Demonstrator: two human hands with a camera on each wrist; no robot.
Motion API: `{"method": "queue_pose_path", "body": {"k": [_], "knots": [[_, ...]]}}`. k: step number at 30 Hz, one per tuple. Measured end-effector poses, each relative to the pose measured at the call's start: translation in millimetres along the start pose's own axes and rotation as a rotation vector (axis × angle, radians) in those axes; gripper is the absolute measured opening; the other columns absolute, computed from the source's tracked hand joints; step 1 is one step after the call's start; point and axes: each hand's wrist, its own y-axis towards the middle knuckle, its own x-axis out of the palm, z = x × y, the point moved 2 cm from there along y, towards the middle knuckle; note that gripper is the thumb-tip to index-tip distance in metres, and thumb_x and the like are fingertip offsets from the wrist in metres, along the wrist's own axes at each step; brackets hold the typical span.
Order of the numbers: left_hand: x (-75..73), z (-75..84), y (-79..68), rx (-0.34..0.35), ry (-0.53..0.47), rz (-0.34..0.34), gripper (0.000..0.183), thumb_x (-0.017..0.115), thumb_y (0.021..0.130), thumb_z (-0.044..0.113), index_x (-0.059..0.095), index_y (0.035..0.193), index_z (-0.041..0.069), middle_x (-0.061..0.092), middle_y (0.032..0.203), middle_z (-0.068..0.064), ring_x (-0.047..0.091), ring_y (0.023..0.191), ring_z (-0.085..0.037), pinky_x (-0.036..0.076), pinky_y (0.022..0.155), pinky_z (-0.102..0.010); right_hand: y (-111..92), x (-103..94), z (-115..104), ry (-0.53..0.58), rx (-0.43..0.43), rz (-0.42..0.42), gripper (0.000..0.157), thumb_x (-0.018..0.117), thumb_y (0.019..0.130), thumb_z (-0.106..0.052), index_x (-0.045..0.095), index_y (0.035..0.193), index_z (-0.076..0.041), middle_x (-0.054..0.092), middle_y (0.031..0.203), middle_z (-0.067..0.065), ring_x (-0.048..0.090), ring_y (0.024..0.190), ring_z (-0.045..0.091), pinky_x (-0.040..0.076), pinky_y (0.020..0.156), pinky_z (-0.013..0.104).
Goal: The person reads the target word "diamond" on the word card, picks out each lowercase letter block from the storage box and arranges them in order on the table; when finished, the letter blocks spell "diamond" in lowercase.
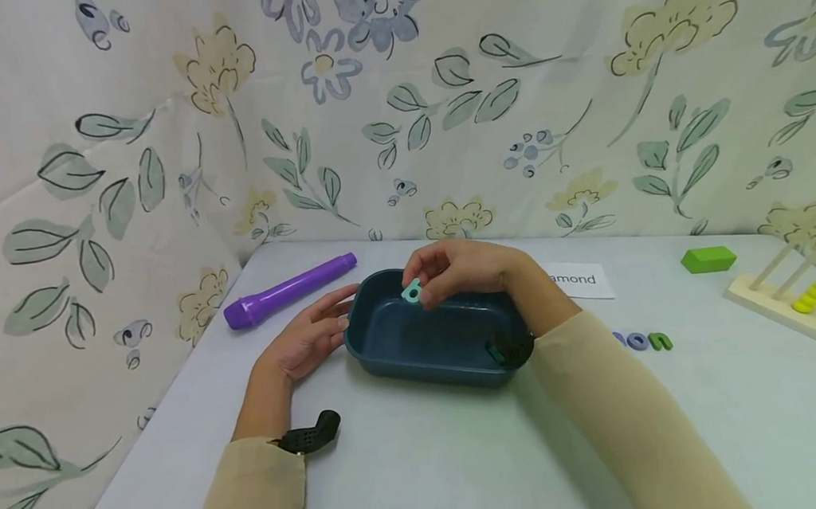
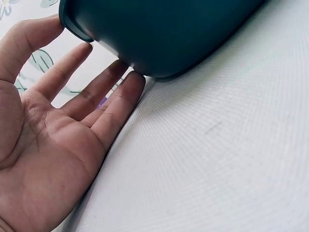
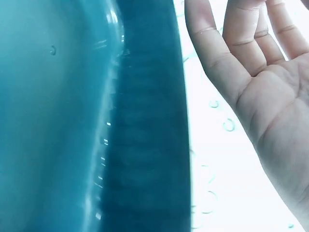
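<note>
A dark teal plastic tub [image 1: 425, 379] with rounded corners stands on the table. My left hand [image 1: 307, 338] rests at its left end, fingers loosely extended. In the left wrist view, the thumb meets the rim and several fingertips touch the outer wall of the tub [image 2: 159, 38]. Over the tub's far side, my right hand [image 1: 463, 270] pinches a small mint-green letter [image 1: 412, 291] with a round hole, between thumb and fingers. The letter does not show in the right wrist view, where the tub wall [image 3: 149, 121] runs beside the hand [image 3: 270, 101].
At the back left lies a purple toy microphone [image 1: 288, 290]. Behind my right forearm is a white card [image 1: 579, 281] with "amond" visible. A purple letter o [image 1: 638, 342] and green letter n [image 1: 661, 341] lie right of it. Further right are a green block [image 1: 709, 259] and a wooden bead rack [image 1: 779, 307].
</note>
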Motion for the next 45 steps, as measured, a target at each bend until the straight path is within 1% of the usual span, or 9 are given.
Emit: {"method": "queue_pose_path", "body": {"k": [5,11,14,19,26,31,36,40,45], "knots": [[1.5,1.8,1.1,0.009,0.011,-0.003,0.064,0.057,0.1,0.008,0.038,0.16,0.016,0.033,0.165,-0.013,0.054,0.135,-0.017,0.052,0.104,-0.024,-15,0.5,-12,-0.049,0.014,0.019,0.03,0.074,0.089,-0.007,0.066,0.118,-0.004,0.063,0.094,0.009,0.063,0.091,0.025,0.058,0.092,0.042],[0.4,1.5,0.6,0.028,0.014,-0.016,0.064,0.055,0.101,0.005,0.035,0.161,0.013,0.032,0.164,-0.016,0.058,0.13,-0.014,0.053,0.104,-0.024,-32,2.1,-19,-0.084,0.023,0.107,0.033,0.075,0.086,-0.009,0.066,0.118,-0.006,0.057,0.095,0.009,0.061,0.096,0.027,0.056,0.095,0.048],[0.7,-0.1,0.1,0.032,0.007,-0.024,0.064,0.055,0.101,0.005,0.034,0.161,0.011,0.032,0.164,-0.018,0.06,0.127,-0.013,0.053,0.103,-0.024,-39,4.3,-17,-0.035,0.04,0.135,0.032,0.073,0.089,-0.009,0.064,0.119,-0.005,0.059,0.095,0.01,0.065,0.094,0.032,0.057,0.095,0.048],[0.6,-2.9,-1.2,0.033,-0.001,-0.024,0.065,0.055,0.101,0.005,0.033,0.162,0.01,0.03,0.165,-0.019,0.061,0.125,-0.012,0.053,0.103,-0.024,-45,7.3,-11,0.018,0.046,0.162,0.025,0.067,0.095,-0.009,0.061,0.119,-0.006,0.067,0.095,0.01,0.068,0.087,0.032,0.061,0.086,0.036],[0.2,-4.6,-0.1,0.026,0.0,-0.026,0.065,0.055,0.101,0.005,0.033,0.162,0.011,0.03,0.166,-0.018,0.06,0.127,-0.013,0.053,0.103,-0.025,-59,7.0,-3,-0.003,0.02,0.18,0.031,0.062,0.096,-0.008,0.059,0.126,-0.001,0.067,0.09,0.01,0.067,0.084,0.029,0.058,0.082,0.036],[-0.2,-1.5,-0.4,0.03,0.012,-0.027,0.064,0.056,0.101,0.006,0.034,0.162,0.012,0.031,0.165,-0.018,0.06,0.128,-0.013,0.053,0.103,-0.024,-70,4.8,0,-0.029,-0.02,0.161,0.023,0.061,0.097,-0.009,0.065,0.118,-0.001,0.067,0.087,0.009,0.066,0.084,0.032,0.058,0.081,0.038],[0.6,0.0,-1.6,0.033,0.018,-0.033,0.064,0.055,0.102,0.007,0.033,0.162,0.011,0.03,0.166,-0.02,0.061,0.126,-0.012,0.053,0.103,-0.024,-81,2.4,2,-0.086,-0.03,0.164,0.022,0.067,0.095,-0.011,0.069,0.116,-0.004,0.07,0.088,0.008,0.068,0.085,0.027,0.058,0.087,0.04],[1.0,-0.4,-1.4,0.036,0.017,-0.038,0.064,0.055,0.102,0.008,0.033,0.162,0.01,0.03,0.166,-0.02,0.061,0.126,-0.012,0.053,0.103,-0.024,-90,-1.3,3,-0.125,-0.018,0.212,0.025,0.072,0.093,-0.013,0.07,0.117,-0.005,0.071,0.088,0.008,0.07,0.09,0.028,0.056,0.094,0.046],[0.8,0.1,-1.6,0.037,0.017,-0.038,0.064,0.055,0.102,0.007,0.032,0.162,0.01,0.029,0.166,-0.019,0.061,0.125,-0.012,0.053,0.103,-0.024,-103,-5.1,1,-0.161,0.004,0.262,0.021,0.072,0.095,-0.015,0.072,0.113,-0.006,0.07,0.097,0.009,0.068,0.096,0.033,0.057,0.094,0.045]]}}
